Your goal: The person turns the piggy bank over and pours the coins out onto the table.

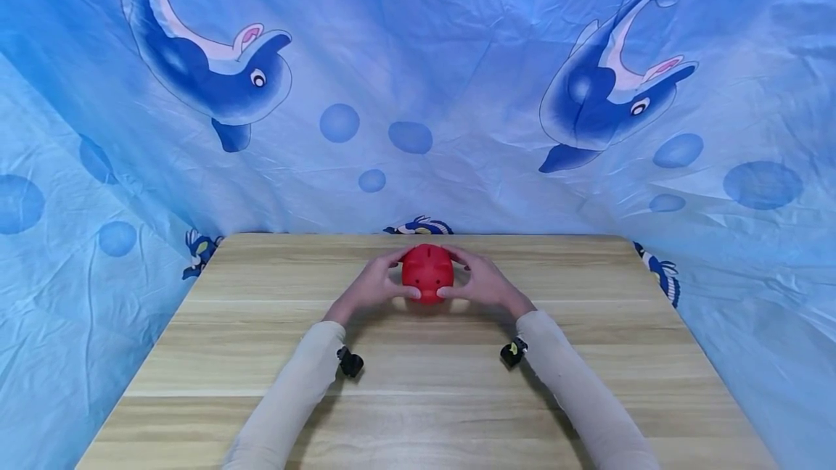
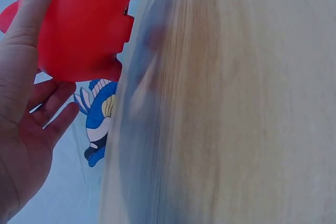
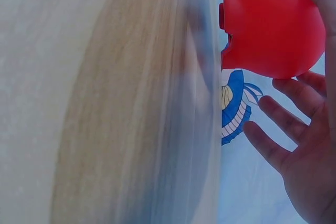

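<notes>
A red piggy bank [image 1: 427, 272] stands on the wooden table [image 1: 418, 397] near its far edge, at the middle. My left hand [image 1: 372, 285] cups its left side and my right hand [image 1: 483, 283] cups its right side. Both thumbs lie on the near face and the index fingers reach over the top. In the left wrist view the thumb presses along the piggy bank [image 2: 84, 24] while the other fingers of the left hand [image 2: 26, 129] spread loosely behind it. The right wrist view shows the same: piggy bank [image 3: 270, 24], right hand [image 3: 310, 166].
A blue cloth with dolphins [image 1: 418, 93] hangs behind the table and along both sides. Small black cameras sit on the left wrist [image 1: 350, 363] and the right wrist [image 1: 513, 352]. Bare wood stretches from my forearms to the near edge.
</notes>
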Motion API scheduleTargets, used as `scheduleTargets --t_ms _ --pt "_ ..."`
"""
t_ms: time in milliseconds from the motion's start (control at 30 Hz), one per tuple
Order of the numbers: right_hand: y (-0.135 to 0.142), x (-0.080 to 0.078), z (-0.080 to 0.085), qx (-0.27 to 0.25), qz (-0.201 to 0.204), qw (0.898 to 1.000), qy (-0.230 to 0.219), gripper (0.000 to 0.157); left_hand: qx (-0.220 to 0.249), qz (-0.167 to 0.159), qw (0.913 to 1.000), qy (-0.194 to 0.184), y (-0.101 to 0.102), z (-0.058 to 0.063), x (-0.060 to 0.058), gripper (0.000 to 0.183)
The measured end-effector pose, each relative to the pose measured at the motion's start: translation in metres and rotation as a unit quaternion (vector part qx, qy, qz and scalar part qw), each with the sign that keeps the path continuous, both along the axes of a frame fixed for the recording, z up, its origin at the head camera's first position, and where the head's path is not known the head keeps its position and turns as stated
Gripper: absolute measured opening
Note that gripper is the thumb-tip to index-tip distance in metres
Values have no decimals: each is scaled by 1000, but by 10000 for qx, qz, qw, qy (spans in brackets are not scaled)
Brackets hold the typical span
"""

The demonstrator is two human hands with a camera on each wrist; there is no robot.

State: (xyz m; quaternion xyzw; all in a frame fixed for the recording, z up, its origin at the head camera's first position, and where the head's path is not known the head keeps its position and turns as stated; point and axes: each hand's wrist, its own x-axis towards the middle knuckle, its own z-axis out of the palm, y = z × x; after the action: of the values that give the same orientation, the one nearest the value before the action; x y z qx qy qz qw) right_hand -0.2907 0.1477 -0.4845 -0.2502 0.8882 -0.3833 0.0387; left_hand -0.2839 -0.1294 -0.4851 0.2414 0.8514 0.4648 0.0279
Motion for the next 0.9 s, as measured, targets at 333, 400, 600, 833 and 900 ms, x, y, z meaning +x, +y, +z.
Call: scheduleTargets --t_ms 333,400,600,833,900 --pt "0 0 5 -94 -86 9999 2 91 415 31 9988 -254 2 2 3 88" --pt "0 0 5 -136 -83 9999 30 89 555 28 9978 -369 3 1 3 85" --pt "1 0 7 -243 -67 9997 -53 83 712 127 9957 -578 7 2 6 81" --pt "4 0 9 -435 -67 9990 -23 75 711 405 9925 -913 13 5 10 87" --pt "5 0 10 -464 -65 9989 -7 75 735 439 9914 -995 14 6 11 87"
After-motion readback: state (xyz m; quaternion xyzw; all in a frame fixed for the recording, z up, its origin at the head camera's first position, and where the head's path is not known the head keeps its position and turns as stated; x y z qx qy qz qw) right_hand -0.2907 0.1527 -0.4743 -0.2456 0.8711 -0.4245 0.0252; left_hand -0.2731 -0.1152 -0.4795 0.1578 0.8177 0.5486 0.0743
